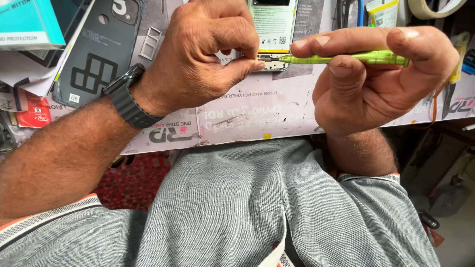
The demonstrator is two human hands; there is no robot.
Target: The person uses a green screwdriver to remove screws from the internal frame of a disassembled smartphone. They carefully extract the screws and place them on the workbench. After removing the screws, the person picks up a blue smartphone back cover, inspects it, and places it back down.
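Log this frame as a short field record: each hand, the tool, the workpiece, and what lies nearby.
left hand: pinches the lower edge of the opened phone
right hand: holds green screwdriver, lying level
tool tip: at the phone's lower edge, beside the left fingertips
nearby: dark phone back cover to the left; tape roll at top right
surface: printed work mat

A pale, scuffed work mat (pixel 257 111) covers the bench across the upper half of the frame. Below its edge at lower left, a red patterned floor covering (pixel 131 185) shows. At far right the area under the bench lies in shadow.
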